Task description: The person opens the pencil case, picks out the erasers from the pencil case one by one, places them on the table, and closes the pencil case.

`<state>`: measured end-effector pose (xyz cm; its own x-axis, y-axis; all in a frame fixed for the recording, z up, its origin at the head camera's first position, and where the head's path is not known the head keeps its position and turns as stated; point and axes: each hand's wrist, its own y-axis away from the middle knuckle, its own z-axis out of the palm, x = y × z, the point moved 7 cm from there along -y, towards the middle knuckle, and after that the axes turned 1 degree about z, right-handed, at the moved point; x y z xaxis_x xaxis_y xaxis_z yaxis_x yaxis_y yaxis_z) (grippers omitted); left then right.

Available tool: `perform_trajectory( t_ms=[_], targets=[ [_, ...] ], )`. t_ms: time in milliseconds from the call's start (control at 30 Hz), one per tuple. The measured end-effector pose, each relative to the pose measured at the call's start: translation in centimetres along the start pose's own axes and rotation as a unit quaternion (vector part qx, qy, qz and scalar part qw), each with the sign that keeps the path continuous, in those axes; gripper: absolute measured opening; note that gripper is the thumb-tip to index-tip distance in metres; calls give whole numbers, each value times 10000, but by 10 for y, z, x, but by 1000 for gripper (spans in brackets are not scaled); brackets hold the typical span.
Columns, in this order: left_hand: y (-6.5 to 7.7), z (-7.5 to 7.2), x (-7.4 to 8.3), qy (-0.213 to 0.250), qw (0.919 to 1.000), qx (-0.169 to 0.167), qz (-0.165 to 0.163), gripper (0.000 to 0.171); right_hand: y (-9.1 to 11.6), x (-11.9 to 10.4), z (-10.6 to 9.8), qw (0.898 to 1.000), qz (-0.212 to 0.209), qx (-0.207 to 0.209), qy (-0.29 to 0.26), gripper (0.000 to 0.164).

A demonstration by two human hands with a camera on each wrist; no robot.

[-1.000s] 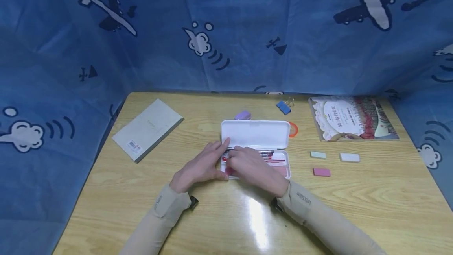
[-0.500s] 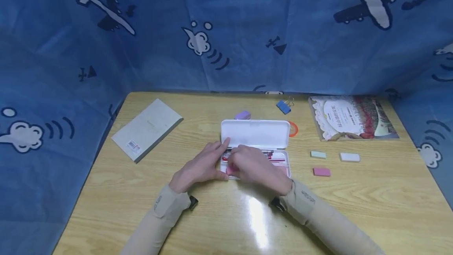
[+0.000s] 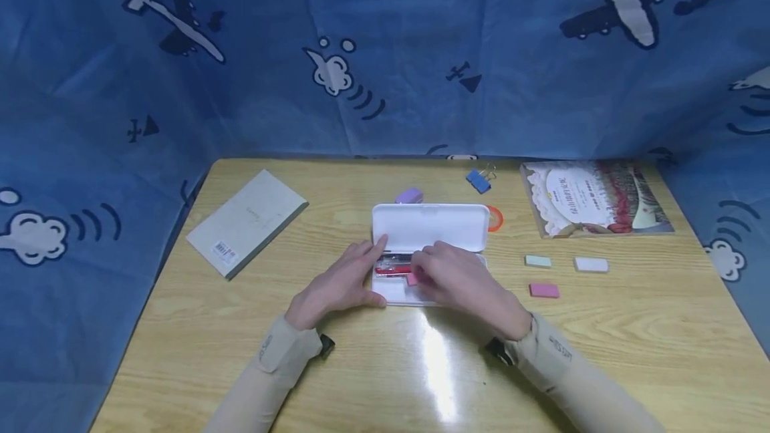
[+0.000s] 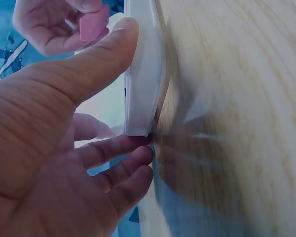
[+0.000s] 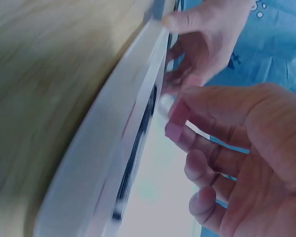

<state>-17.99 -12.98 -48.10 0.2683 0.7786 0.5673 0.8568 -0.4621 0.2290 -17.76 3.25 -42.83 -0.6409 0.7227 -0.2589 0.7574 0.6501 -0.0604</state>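
A white pencil case (image 3: pixel 430 227) lies open at the middle of the table, its lid tipped back. My left hand (image 3: pixel 338 280) holds its left end, thumb at the front corner and a finger by the lid. In the left wrist view the thumb (image 4: pixel 116 47) lies along the case wall. My right hand (image 3: pixel 460 279) pinches a pink eraser (image 5: pixel 180 111) between thumb and fingers, over the case. Pens, one of them red (image 3: pixel 394 271), lie in the back compartment; the right hand hides the case's right half.
Right of the case lie a green eraser (image 3: pixel 538 261), a white eraser (image 3: pixel 591 264) and another pink eraser (image 3: pixel 544 291). Behind it are a purple object (image 3: pixel 410 196), an orange ring (image 3: pixel 494 219) and a blue binder clip (image 3: pixel 479 181). Books (image 3: pixel 248 222) lie at both sides.
My right hand has moved right with the pink eraser, away from the case's front left compartment, whose white floor now shows. The left hand has stayed at the case's left end.
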Motion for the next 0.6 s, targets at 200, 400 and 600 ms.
perform_trajectory(
  t_ms=[200,400,600],
  targets=[
    [0,1,0,42,10000,0,-20,117,20,26,-15,9979,9,580,286,13],
    [0,1,-1,-10,10000,28,25,116,50,59,-29,9962,284,774,295,15],
    [-1,2,-2,-40,10000,25,17,115,86,97,-35,9935,695,883,176,17]
  ],
)
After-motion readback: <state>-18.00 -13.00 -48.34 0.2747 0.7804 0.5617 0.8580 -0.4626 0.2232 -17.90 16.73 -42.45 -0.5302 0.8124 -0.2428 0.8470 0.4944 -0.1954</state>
